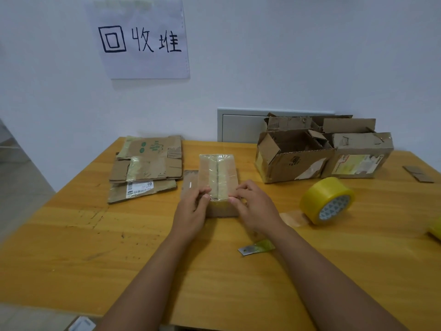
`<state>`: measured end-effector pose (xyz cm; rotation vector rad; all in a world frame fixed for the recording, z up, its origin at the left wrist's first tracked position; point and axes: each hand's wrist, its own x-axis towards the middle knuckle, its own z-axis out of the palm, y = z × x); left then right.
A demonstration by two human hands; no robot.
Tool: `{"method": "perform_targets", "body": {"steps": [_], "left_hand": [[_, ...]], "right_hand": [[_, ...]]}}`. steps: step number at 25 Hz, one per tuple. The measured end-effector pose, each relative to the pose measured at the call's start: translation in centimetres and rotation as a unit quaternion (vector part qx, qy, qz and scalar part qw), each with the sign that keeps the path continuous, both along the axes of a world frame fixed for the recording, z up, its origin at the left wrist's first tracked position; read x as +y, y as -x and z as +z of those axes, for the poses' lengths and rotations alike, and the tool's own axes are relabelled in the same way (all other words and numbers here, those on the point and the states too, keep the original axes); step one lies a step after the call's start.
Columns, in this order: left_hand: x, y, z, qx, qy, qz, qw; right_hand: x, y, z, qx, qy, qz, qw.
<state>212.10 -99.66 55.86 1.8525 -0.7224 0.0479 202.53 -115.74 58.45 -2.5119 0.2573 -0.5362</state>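
**A:** Where was the small box [222,212] placed, and how was it held?

**B:** It was set flat at the middle of the table [95,235], its top covered by a tape strip [217,173]. Its near left corner was gripped by the left hand [191,211], fingers curled. The right hand [256,206] was curled at the near top edge, and the tape's end seemed to be pinched there. Whether the film was truly caught could not be told.

**A:** What was judged likely to go wrong?

**B:** If the end were pulled at too steep an angle, the thin film could be torn into slivers, or the paper face of the cardboard stripped away with it. The light box could also be dragged toward the table's edge if it was not held down firmly enough.

**A:** And the surroundings?

**B:** A blade [256,247] with tape stuck to it was left just beside the right forearm, so it could be brushed by a careless sweep. The tape roll [327,200] stood on edge to the right, its loose tail on the table, and could be set rolling. The flattened cardboard [148,163] and the open boxes [293,158] lay well apart and were thought safe.
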Motion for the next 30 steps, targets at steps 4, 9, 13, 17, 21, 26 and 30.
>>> {"method": "perform_targets", "body": {"steps": [4,9,13,17,21,26,30], "left_hand": [[0.4,0.5,-0.6,0.006,-0.026,-0.028,0.999],[0.2,1.1,-0.7,0.063,-0.023,-0.033,0.997],[-1.1,1.1,-0.6,-0.027,-0.055,-0.019,0.998],[-2.8,1.8,0.4,-0.049,-0.192,0.036,0.979],[-6.0,5.3,1.5,-0.285,-0.18,0.063,0.939],[-10.7,7.0,1.3,-0.096,-0.333,-0.162,0.924],[-11.0,6.3,1.0,-0.071,-0.324,-0.123,0.935]], "right_hand": [[-0.7,0.9,1.9,0.071,0.048,0.028,0.996],[-5.5,4.5,5.5,0.091,0.185,-0.027,0.978],[-9.9,6.8,6.5,0.219,0.328,-0.083,0.915],[-11.9,8.3,6.2,0.26,0.335,-0.089,0.901],[-12.1,8.5,5.9,0.245,0.322,-0.094,0.91],[-11.3,9.3,6.5,0.13,0.201,-0.099,0.966],[-10.5,10.0,6.0,0.055,0.176,-0.078,0.98]]}}
